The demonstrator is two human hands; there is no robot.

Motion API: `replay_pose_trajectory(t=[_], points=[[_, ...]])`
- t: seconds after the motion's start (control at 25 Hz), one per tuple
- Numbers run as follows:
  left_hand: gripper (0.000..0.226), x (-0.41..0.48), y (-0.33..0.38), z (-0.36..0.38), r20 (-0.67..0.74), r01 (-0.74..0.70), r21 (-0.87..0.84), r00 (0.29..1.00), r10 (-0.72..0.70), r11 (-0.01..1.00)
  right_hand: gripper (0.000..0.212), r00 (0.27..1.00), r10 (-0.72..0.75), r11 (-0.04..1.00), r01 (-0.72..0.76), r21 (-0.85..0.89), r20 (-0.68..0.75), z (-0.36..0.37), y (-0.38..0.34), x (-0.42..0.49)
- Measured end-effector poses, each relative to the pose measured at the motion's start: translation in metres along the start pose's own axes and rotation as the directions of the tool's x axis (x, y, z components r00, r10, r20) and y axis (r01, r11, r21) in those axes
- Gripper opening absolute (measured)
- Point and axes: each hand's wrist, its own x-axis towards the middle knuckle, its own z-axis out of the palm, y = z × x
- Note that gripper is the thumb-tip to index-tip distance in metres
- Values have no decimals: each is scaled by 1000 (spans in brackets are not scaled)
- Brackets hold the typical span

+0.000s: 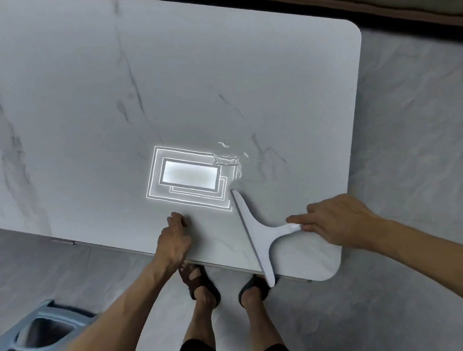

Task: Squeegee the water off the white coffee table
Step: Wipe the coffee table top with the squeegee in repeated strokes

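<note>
White coffee table (pixel 76 105), marbled top. The squeegee (pixel 258 229) lay blade-down at the tabletop's 5 o'clock corner, its handle gripped by the right hand (pixel 339 221) at 3 o'clock. The left hand (pixel 174 243), fingers loosely bent and holding nothing, rested at the squeegee's 9 o'clock. Water (pixel 228 158) lay at the blade's 12 o'clock.

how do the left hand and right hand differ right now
The left hand holds nothing and rests on the coffee table near its front edge; the right hand grips the handle of the squeegee. The left hand's fingers bend down onto the top; the right hand's index finger stretches along the handle. Both sit at the table's near side, one on each side of the blade.
</note>
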Motion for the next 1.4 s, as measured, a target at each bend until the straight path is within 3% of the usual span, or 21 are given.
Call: replay_pose_trajectory(t=[0.16,0.36,0.48,0.6,0.84,1.0,1.08,1.2,1.32,1.4], points=[[29,0,-13,-16,-215,136,-158,962,-169,978,39,945,-150,978,100,183,289,20,-67,75],[24,3,-27,-20,-180,141,-152,969,-168,978,36,946,-128,982,79,171,297,11,-81,135],[22,8,-16,-19,-148,124,-165,978,-149,978,35,972,-41,989,7,149,232,-7,-45,142],[22,17,4,-19,-134,75,-164,986,-98,984,34,973,153,969,-183,167,175,-26,5,133],[23,34,42,-16,-97,1,-150,995,-15,989,35,892,431,875,-450,178,135,-29,58,69],[17,44,67,-14,-91,-39,-192,996,22,981,34,841,533,823,-541,171,93,-45,67,30],[12,51,81,-18,-104,-48,-230,994,24,972,36,805,589,755,-581,302,77,-57,71,30],[13,71,98,-32,-115,-122,-215,988,99,969,46,706,703,557,-621,551,84,-78,90,65],[25,98,103,-48,-147,-218,-89,968,204,972,48,597,793,373,-632,679,119,-100,114,137],[19,117,99,-49,-211,-295,130,925,317,947,45,509,850,231,-588,775,133,-115,131,194]])
